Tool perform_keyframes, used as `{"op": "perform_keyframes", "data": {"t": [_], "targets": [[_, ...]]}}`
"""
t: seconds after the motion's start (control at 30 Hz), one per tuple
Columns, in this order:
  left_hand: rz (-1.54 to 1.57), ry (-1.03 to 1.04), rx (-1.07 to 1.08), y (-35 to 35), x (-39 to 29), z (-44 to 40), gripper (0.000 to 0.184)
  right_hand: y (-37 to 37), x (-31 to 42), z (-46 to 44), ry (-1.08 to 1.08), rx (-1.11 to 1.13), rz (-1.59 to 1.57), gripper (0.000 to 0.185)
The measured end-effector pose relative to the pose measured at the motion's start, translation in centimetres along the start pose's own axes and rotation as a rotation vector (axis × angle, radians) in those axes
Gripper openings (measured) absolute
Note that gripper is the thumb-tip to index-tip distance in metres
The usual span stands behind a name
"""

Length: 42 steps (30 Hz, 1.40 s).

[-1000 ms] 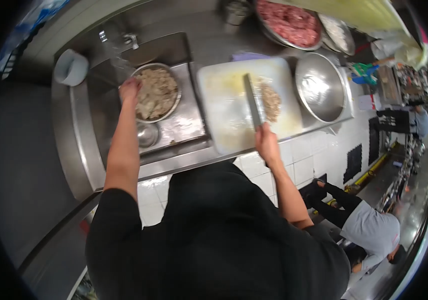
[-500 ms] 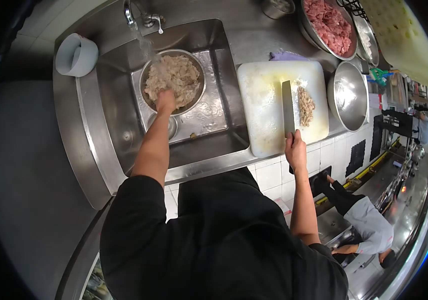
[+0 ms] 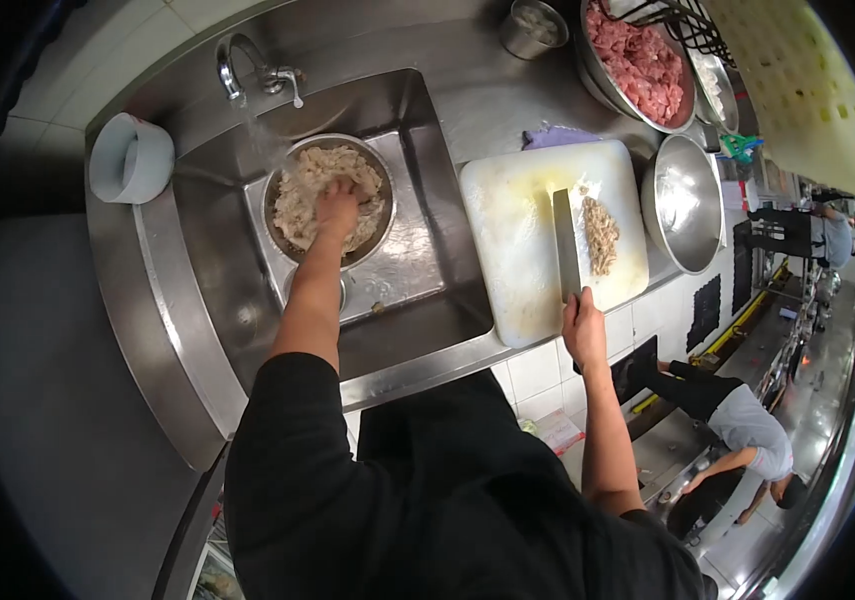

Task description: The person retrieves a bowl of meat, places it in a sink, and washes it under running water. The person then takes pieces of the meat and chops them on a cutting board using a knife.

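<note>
My left hand [image 3: 338, 208] is in a round metal bowl [image 3: 384, 228] that stands in the sink, its fingers apart on the wet, pale raw meat [image 3: 298, 205]. The fingertips are partly sunk in the pieces. Water runs from the faucet [image 3: 236, 75] toward the bowl's upper left rim. My right hand [image 3: 584, 320] grips the handle of a cleaver [image 3: 568, 245], whose broad blade lies over the white cutting board [image 3: 518, 270]. Just right of the blade is a small pile of chopped, brownish bits [image 3: 601, 237].
The steel sink [image 3: 428, 190] surrounds the bowl. An empty metal bowl [image 3: 683, 205] stands right of the board, and a large bowl of pink meat [image 3: 638, 70] behind it. A white round container [image 3: 132, 158] sits at left. A co-worker [image 3: 753, 430] bends at lower right.
The view has shifted, so the sink and board sit lower and slightly left. My left hand has moved right and up within the bowl. My right hand still holds the cleaver over the board.
</note>
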<state>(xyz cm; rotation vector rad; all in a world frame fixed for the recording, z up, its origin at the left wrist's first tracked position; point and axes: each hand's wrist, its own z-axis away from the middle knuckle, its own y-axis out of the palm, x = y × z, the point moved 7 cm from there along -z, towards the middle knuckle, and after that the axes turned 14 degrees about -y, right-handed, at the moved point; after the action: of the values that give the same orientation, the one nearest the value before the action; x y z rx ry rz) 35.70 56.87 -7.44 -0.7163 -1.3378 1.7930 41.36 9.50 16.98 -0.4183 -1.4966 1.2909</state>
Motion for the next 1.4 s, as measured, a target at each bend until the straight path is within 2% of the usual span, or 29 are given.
{"op": "perform_keyframes", "data": {"t": [0.03, 0.17, 0.23, 0.27, 0.33, 0.37, 0.43, 0.47, 0.53, 0.57, 0.63, 0.7, 0.87, 0.93, 0.97, 1.03, 1.07, 1.13, 1.17, 1.2, 1.23, 1.27, 1.3, 1.33, 1.4], "targets": [[-0.103, -0.062, -0.023, -3.2, 0.0, 1.3, 0.041, 0.0, -0.1, 0.1, 0.015, 0.004, -0.002, 0.019], [0.090, -0.104, -0.155, 1.7, 5.9, -3.3, 0.040, -0.1, -0.1, 0.0, 0.041, 0.004, -0.003, 0.019], [0.113, -0.282, 0.388, 5.8, 9.3, -5.4, 0.054, 0.1, -0.1, 0.1, 0.037, -0.001, -0.001, 0.019], [0.105, -0.283, 0.383, 6.5, 10.4, -5.5, 0.054, 0.1, 0.0, 0.2, 0.031, 0.000, 0.011, 0.019], [0.205, -0.137, 0.001, 3.6, 10.3, -5.6, 0.052, 0.0, 0.1, 0.6, 0.034, -0.004, 0.000, 0.019], [0.206, -0.141, -0.009, 3.6, 10.1, -5.9, 0.052, -0.1, 0.1, 0.6, 0.035, -0.004, -0.004, 0.018], [0.173, -0.293, 0.013, -2.2, 7.6, -4.3, 0.049, 0.0, 0.2, -0.1, 0.025, -0.005, -0.002, 0.018], [0.178, -0.299, 0.019, -1.6, 7.7, -4.3, 0.049, 0.0, 0.1, 0.0, 0.024, -0.008, -0.003, 0.018], [0.117, 0.121, -0.137, -0.7, 4.9, -4.3, 0.044, 0.2, 0.1, -0.1, 0.030, -0.005, 0.000, 0.019], [0.120, 0.121, -0.126, 0.2, 4.5, -4.8, 0.044, 0.2, 0.1, -0.2, 0.035, -0.006, 0.011, 0.019], [0.286, -0.155, 0.030, 3.6, 5.3, -5.7, 0.039, 0.3, 0.1, 0.6, 0.045, 0.012, 0.025, 0.019], [0.313, -0.189, 0.027, 3.3, 5.2, -4.9, 0.034, 0.1, 0.3, 0.2, 0.015, -0.037, 0.013, 0.017], [0.347, -0.248, -0.018, -6.4, 5.3, -0.2, 0.024, -0.2, -0.1, 0.1, 0.011, -0.018, -0.024, 0.017], [0.417, -0.158, -0.101, -10.1, 5.6, 0.9, 0.029, -0.3, -0.2, 0.2, -0.025, -0.011, -0.052, 0.020], [0.401, -0.156, -0.118, -11.8, 5.8, 1.3, 0.029, -0.3, -0.6, 0.2, -0.033, -0.024, -0.069, 0.020], [0.570, -0.155, -0.128, -16.2, 5.4, 2.7, 0.039, 0.1, -1.5, 0.3, -0.037, -0.008, -0.073, 0.021], [0.554, -0.141, -0.139, -18.4, 4.5, 3.5, 0.039, 0.1, -1.9, 0.4, -0.032, -0.025, -0.088, 0.021], [0.887, -0.252, 0.169, -21.9, 1.4, 6.3, 0.049, 0.2, -2.1, 0.5, -0.057, -0.026, -0.096, 0.030], [0.989, -0.234, 0.206, -25.5, -1.8, 8.6, 0.050, 0.8, -2.9, 0.3, -0.034, 0.019, -0.083, 0.042], [0.980, -0.209, 0.215, -27.2, -4.1, 9.7, 0.050, 0.8, -3.0, 0.3, -0.061, 0.015, -0.081, 0.043], [1.112, -0.146, 0.263, -28.0, -6.8, 10.9, 0.052, 1.3, -3.7, 0.2, -0.132, -0.025, -0.123, 0.043], [1.244, -0.083, 0.317, -28.2, -9.5, 11.8, 0.054, 0.9, -3.6, 0.1, -0.111, -0.028, -0.139, 0.038], [1.275, -0.047, 0.366, -28.1, -12.3, 12.6, 0.062, 0.6, -3.6, 0.0, -0.129, -0.028, -0.193, 0.031], [1.268, -0.028, 0.391, -27.4, -15.1, 13.6, 0.062, 0.5, -4.1, -0.1, -0.103, -0.032, -0.229, 0.026], [1.494, 0.070, 0.543, -26.0, -21.3, 15.5, 0.069, 0.3, -5.1, -0.2, -0.149, -0.076, -0.314, 0.024]]}}
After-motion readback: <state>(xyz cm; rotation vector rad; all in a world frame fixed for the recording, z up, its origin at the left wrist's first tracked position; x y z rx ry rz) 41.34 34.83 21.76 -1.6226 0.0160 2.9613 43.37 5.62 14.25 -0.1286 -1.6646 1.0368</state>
